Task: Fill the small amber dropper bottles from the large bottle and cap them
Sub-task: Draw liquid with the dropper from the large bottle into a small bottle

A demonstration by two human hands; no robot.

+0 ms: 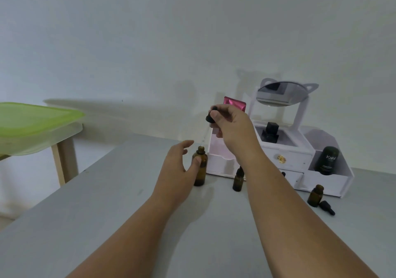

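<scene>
A: Start nearest. What's by the arms?

B: Bare table [111, 202], then on the right an open small bottle [315, 195] with its cap [327, 207] lying just beside it. I'd judge it is waiting to be filled and capped.

A: And the other small one?

B: The capped bottle [238, 180] stands near the middle, just in front of the white organiser [327, 183], partly behind the right forearm. Whether it is full, I cannot tell.

A: Left hand?

B: The left hand [180, 166] is half open. Its thumb rests on the side of the large bottle [200, 166] and the fingers curve loosely above without closing. That looks like steadying, so the bottle won't tip.

A: Right hand?

B: The right hand [230, 123] is raised above the large bottle, its fingertips pinched shut on the black bulb of a dropper [211, 114]. The glass tube hangs down with its tip just over the open neck, probably to draw liquid or to keep drips over the mouth.

A: Farthest back?

B: A dark jar [326, 160] in the organiser, a mirror [280, 94] above, and a green lid [32, 119] far left.
</scene>
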